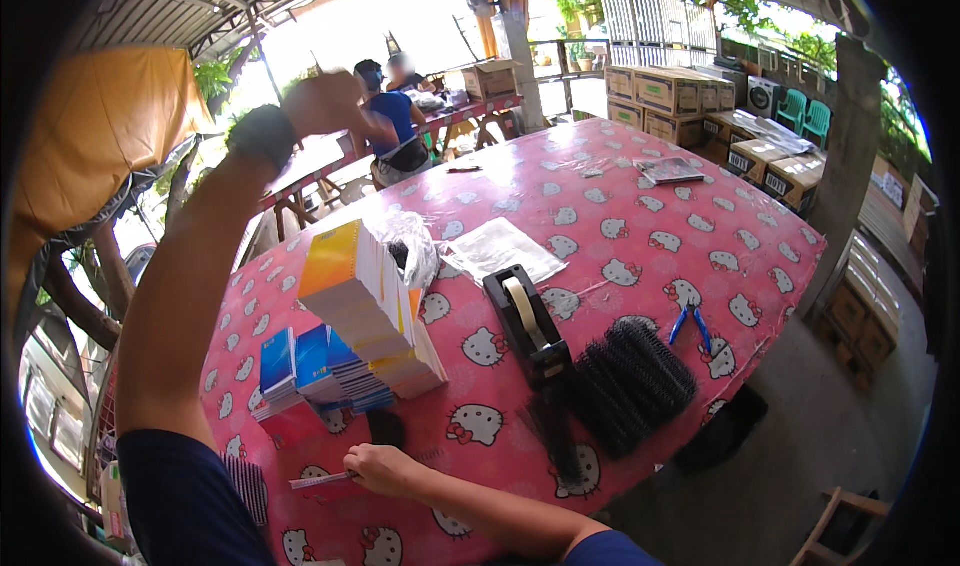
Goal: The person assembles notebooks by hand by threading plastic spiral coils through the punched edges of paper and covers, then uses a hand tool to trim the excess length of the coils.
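The right hand (385, 469) pinches a thin pale strip (316, 482) jutting to its left, notebook stacks (362, 301) crowding the counter (640, 301) just beyond, a tape dispenser (527, 328) and black coils (630, 374) farther right, while the raised left hand (325, 104) is so blurred I can't tell its grip.

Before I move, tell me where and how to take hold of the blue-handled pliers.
Grip both blue handles around their middles, probably best from the near right table edge: the pliers appear flat, handles spread toward the near side, while black spiral coils crowd the near left.
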`<state>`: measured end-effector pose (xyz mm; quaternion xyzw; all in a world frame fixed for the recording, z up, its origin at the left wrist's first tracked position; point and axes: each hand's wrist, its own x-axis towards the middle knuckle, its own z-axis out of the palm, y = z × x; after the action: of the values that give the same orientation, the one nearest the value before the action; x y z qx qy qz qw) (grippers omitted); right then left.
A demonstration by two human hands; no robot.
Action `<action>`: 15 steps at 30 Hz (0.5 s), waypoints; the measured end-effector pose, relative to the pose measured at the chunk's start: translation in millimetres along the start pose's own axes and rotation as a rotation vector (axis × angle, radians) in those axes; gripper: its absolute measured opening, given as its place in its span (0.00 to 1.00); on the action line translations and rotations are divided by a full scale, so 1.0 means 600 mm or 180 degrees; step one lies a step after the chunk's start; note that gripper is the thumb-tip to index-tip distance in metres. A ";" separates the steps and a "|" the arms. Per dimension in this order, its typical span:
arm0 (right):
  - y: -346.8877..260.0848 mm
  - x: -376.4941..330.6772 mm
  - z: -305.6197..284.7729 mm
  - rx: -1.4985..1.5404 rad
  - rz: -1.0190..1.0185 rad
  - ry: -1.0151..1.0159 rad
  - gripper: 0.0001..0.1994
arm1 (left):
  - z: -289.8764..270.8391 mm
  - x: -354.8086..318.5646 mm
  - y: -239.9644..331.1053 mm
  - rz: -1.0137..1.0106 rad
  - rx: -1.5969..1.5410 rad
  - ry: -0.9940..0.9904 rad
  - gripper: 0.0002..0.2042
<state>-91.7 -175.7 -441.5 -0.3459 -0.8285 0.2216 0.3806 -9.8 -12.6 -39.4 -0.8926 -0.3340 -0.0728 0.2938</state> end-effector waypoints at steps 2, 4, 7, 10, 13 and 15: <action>0.005 -0.009 -0.004 0.0015 0.0021 0.0075 0.04 | 0.061 -0.020 0.100 0.0721 0.0507 -0.0554 0.35; 0.010 -0.009 -0.002 -0.0012 -0.0012 0.0036 0.04 | 0.071 -0.026 0.133 0.0836 0.0300 -0.0551 0.33; 0.011 -0.010 0.001 -0.0037 -0.0022 -0.0001 0.05 | 0.072 -0.018 0.124 0.0641 0.0012 0.0112 0.31; 0.004 -0.009 -0.005 -0.0044 -0.0016 -0.0089 0.05 | 0.095 -0.029 0.132 0.0799 0.0267 0.0168 0.32; 0.001 -0.012 -0.007 -0.0046 -0.0036 -0.0047 0.04 | 0.028 -0.044 0.077 0.0085 -0.0537 0.0538 0.32; 0.001 -0.010 -0.011 -0.0167 -0.0027 0.0017 0.04 | 0.000 -0.104 0.065 -0.0249 -0.1035 0.0766 0.26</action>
<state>-83.5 -179.4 -440.6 -0.3528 -0.8344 0.1973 0.3746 -32.4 -70.7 -78.5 -0.8995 -0.3148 -0.2432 0.1806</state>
